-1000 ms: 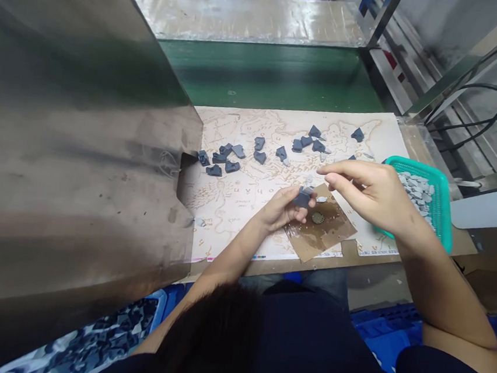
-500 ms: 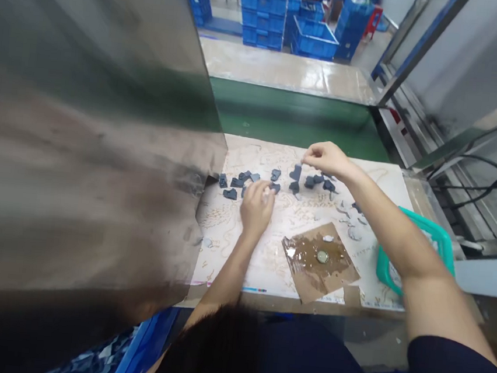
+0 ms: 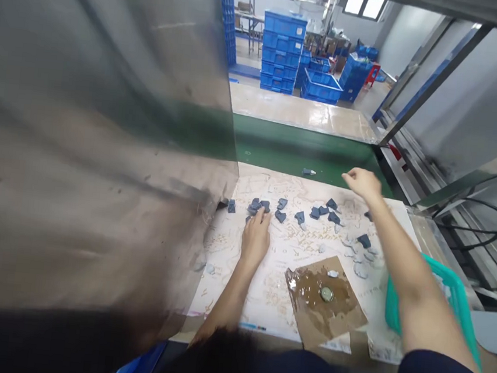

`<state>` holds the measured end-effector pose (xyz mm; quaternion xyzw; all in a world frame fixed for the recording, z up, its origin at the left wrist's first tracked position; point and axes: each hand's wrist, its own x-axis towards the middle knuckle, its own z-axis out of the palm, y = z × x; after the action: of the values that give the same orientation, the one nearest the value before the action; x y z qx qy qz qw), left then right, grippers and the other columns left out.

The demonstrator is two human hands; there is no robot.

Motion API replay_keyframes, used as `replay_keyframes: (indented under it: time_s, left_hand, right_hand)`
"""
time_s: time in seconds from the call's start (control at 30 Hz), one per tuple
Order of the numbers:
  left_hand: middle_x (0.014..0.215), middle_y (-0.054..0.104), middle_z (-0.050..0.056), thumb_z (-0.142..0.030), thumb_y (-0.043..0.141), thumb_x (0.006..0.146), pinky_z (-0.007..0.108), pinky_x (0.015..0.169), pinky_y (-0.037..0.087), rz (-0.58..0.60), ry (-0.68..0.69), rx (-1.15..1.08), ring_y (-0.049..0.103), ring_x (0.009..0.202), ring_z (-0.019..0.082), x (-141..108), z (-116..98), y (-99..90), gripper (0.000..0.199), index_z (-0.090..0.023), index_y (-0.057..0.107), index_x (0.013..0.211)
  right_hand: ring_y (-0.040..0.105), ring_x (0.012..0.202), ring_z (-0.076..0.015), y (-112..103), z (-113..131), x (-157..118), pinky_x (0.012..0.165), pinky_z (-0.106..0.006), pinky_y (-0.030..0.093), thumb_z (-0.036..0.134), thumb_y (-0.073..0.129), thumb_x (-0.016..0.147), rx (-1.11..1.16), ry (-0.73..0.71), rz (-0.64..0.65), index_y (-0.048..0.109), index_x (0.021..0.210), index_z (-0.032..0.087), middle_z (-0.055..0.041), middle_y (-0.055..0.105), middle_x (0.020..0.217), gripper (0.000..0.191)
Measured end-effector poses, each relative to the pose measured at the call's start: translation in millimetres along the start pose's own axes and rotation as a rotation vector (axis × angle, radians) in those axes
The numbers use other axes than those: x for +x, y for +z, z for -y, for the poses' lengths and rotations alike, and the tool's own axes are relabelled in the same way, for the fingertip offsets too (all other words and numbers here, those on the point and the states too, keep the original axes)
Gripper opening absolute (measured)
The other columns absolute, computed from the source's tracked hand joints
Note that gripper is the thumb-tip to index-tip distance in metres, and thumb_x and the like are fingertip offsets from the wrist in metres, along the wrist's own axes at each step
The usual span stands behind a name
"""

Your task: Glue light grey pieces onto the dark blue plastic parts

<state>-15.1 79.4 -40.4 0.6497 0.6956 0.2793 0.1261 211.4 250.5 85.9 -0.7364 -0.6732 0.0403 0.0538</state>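
L hand (image 3: 255, 240) rests on map sheet (image 3: 264, 296), lower centre; L fingertips (image 3: 262, 213) at edge of dark-grey pcs (image 3: 282, 204); fingers extended & slightly curled, pinch on a pc: cannot tell; R hand (image 3: 363, 183) upper right of centre, above far edge of sheet; fingers loosely curled, slightly blurred, hold: cannot tell; approx 12 dark-grey pcs in loose row across upper sheet, L end by steel panel (image 3: 104, 137); 1 small pc (image 3: 308, 172) on green strip (image 3: 279, 145) beyond sheet; pale grey bits (image 3: 358, 258) scattered right of sheet centre; cardboard (image 3: 303, 300) lower right of centre, wet brown patch, round disc (image 3: 326, 294) on it; teal basket (image 3: 395, 309) at right edge, partly behind R forearm; blue crates (image 3: 281, 52) stacked far upper centre.
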Motion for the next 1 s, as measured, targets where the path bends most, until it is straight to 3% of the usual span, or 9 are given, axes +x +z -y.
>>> replay_keyframes:
  time_s: [0.1,0.2,0.27,0.3,0.43,0.67,0.77,0.87,1.0]
  left_hand:
    - [0.144,0.044,0.014,0.001,0.042,0.070,0.038,0.109,0.039,0.122,0.139,-0.127,0.047,0.129,0.025,-1.4,-1.6,-5.7,0.061,-0.011,0.055,0.128]
    - [0.148,0.040,0.010,-0.002,0.046,0.067,0.047,0.115,0.029,0.143,0.224,-0.115,0.040,0.135,0.027,-6.1,-3.0,-10.1,0.063,-0.017,0.056,0.128]
    - [0.145,0.044,0.011,-0.004,0.048,0.069,0.055,0.113,0.027,0.129,0.177,-0.039,0.038,0.135,0.032,-8.8,-1.7,-11.4,0.059,-0.018,0.058,0.125]
    - [0.141,0.049,0.012,-0.005,0.047,0.071,0.056,0.111,0.030,0.136,0.150,-0.016,0.041,0.133,0.033,-9.4,-0.4,-11.4,0.055,-0.017,0.060,0.123]
    - [0.120,0.065,0.012,-0.004,0.041,0.074,0.043,0.102,0.044,0.147,0.158,-0.081,0.058,0.114,0.027,-8.1,3.2,-7.5,0.048,-0.014,0.065,0.114]
    - [0.112,0.068,0.012,-0.026,0.056,0.077,0.041,0.090,0.051,0.025,0.037,-0.342,0.064,0.100,0.026,-14.1,-12.4,-4.2,0.038,-0.015,0.065,0.113]
    - [0.112,0.067,0.011,-0.035,0.059,0.075,0.032,0.074,0.055,0.064,-0.032,-0.694,0.066,0.092,0.022,-18.7,-22.3,-0.2,0.039,-0.016,0.064,0.109]
    - [0.109,0.066,0.011,-0.043,0.067,0.067,0.024,0.058,0.052,0.214,-0.110,-1.040,0.066,0.082,0.018,-22.8,-32.5,6.3,0.048,-0.016,0.063,0.106]
    - [0.102,0.067,0.010,-0.045,0.074,0.059,0.021,0.054,0.051,0.278,-0.148,-1.169,0.063,0.078,0.015,-27.8,-44.6,14.0,0.052,-0.015,0.065,0.101]
  right_hand:
    - [0.065,0.086,-0.0260,-26.4,-58.4,-40.2,0.070,-0.032,0.045,0.027,0.050,0.086,-0.277,-0.119,0.240,0.070,0.087,0.014,-0.0125,0.071,0.088,0.024]
    - [0.062,0.057,-0.0208,-30.3,-117.8,-92.4,0.056,-0.028,0.043,0.018,0.064,0.074,-0.355,-0.127,0.519,0.067,0.062,0.014,-0.0075,0.065,0.058,0.013]
    - [0.064,0.063,-0.0219,-19.1,-148.4,-128.7,0.058,-0.028,0.045,0.015,0.069,0.068,-0.335,-0.112,0.515,0.071,0.074,0.014,-0.0087,0.069,0.069,0.006]
    - [0.065,0.072,-0.0237,-10.7,-160.3,-145.0,0.063,-0.029,0.047,0.015,0.069,0.069,-0.328,-0.113,0.477,0.072,0.086,0.014,-0.0111,0.071,0.081,0.018]
    - [0.059,0.107,-0.0293,27.1,-191.9,-189.1,0.086,-0.036,0.047,0.025,0.053,0.084,-0.296,-0.104,0.281,0.059,0.123,0.012,-0.0175,0.061,0.117,0.041]
    - [0.059,0.099,-0.0284,61.5,-208.3,-208.0,0.085,-0.040,0.048,0.029,0.049,0.084,-0.013,-0.149,-0.195,0.070,0.098,0.020,-0.0113,0.064,0.105,0.027]
    - [0.059,0.100,-0.0285,58.1,-201.0,-205.6,0.087,-0.040,0.047,0.025,0.051,0.080,0.076,-0.137,-0.157,0.070,0.092,0.019,-0.0110,0.065,0.102,0.022]
    - [0.061,0.094,-0.0279,49.7,-190.8,-202.9,0.086,-0.039,0.047,0.021,0.053,0.077,0.114,-0.113,-0.087,0.068,0.088,0.016,-0.0122,0.067,0.096,0.019]
    - [0.063,0.081,-0.0240,40.6,-174.9,-206.2,0.076,-0.036,0.050,0.022,0.053,0.076,0.189,-0.070,-0.111,0.062,0.087,0.017,-0.0081,0.068,0.082,0.015]
